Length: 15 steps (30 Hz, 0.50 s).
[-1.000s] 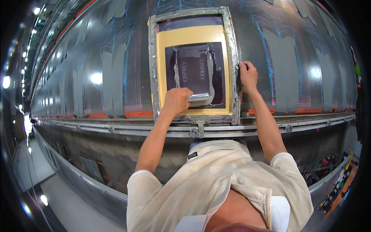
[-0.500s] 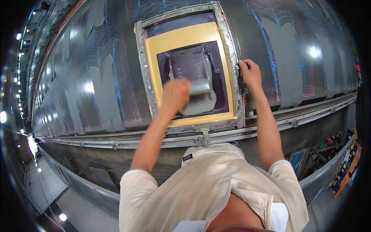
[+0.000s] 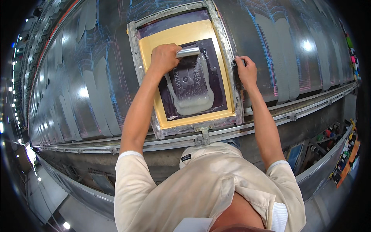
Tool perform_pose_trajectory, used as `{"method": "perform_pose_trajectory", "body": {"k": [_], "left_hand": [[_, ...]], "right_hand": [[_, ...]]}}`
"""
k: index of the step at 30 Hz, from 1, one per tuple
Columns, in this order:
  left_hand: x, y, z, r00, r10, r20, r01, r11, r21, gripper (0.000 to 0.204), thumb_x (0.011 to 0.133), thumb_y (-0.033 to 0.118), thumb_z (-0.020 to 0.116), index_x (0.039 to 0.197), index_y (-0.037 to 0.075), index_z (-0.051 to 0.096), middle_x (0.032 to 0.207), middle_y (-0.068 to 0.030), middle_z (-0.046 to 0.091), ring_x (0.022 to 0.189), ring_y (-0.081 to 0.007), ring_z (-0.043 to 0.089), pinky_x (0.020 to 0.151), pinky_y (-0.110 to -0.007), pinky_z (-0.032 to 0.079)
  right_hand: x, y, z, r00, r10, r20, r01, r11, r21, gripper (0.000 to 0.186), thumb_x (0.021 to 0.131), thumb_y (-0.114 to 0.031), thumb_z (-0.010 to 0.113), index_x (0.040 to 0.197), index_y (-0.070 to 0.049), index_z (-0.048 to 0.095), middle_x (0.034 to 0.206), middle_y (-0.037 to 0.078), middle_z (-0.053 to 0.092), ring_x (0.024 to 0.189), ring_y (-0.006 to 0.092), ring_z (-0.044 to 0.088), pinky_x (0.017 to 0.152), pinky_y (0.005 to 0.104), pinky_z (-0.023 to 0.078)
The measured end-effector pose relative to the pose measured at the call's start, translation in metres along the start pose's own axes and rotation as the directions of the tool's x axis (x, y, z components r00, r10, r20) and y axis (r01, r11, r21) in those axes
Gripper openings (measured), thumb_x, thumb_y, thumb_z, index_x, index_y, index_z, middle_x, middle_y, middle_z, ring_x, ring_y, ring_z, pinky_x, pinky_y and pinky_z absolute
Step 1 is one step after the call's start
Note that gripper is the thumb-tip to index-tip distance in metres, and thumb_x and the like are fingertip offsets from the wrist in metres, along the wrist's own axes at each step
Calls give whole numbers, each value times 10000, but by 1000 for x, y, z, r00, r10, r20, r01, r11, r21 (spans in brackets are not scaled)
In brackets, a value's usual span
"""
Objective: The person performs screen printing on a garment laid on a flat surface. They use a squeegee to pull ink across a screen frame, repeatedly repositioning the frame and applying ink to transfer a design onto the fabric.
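A screen printing frame [image 3: 134, 52] lies on the long dark table in front of me, its mesh edged with yellow tape [image 3: 170, 34]. My left hand [image 3: 165, 57] is closed on a squeegee [image 3: 189, 52] with a shiny metal body, near the far end of the dark mesh window. Pale, glossy ink [image 3: 193, 103] forms a U-shape on the mesh, thickest at the near end. My right hand [image 3: 247, 71] is closed at the frame's right rail, its fingertips beside a small dark fitting [image 3: 234, 63]. What lies inside those fingers is partly hidden.
A metal rail [image 3: 266, 117] runs along the table's near edge, with a bracket [image 3: 204, 136] below the frame. Grey shapes [image 3: 284, 58] with blue and pink line prints cover the table on both sides. Coloured items [image 3: 346, 158] sit at the lower right.
My left hand and the squeegee have moved from the near half of the mesh to its far end. Ink now lies gathered at the near end. My right hand stays at the frame's right rail.
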State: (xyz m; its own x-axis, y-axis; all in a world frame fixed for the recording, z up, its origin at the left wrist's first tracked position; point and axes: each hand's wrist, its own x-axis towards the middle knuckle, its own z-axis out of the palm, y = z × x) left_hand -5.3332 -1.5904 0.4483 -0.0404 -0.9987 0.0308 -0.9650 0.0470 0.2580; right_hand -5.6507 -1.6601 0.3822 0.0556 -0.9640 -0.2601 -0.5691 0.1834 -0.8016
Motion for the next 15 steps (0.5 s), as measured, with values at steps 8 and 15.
{"method": "perform_pose_trajectory", "body": {"k": [8,15], "left_hand": [[-146,103,39,998,6,-68,-9,999,-51,390,594,11,752,963,136,732,916,-29,710,793,-267,677,697,-407,544],[-114,84,5,1000,-2,-3,1,991,-135,253,655,72,764,901,131,754,908,-60,730,841,-301,687,751,-415,558]], "right_hand": [[6,14,4,999,-28,-45,27,1000,-8,372,915,-416,674,1035,-70,746,900,212,733,875,365,707,801,421,515],[5,13,6,993,-89,-75,91,996,25,370,913,-416,679,1029,-71,744,870,222,727,853,377,701,792,426,514]]}}
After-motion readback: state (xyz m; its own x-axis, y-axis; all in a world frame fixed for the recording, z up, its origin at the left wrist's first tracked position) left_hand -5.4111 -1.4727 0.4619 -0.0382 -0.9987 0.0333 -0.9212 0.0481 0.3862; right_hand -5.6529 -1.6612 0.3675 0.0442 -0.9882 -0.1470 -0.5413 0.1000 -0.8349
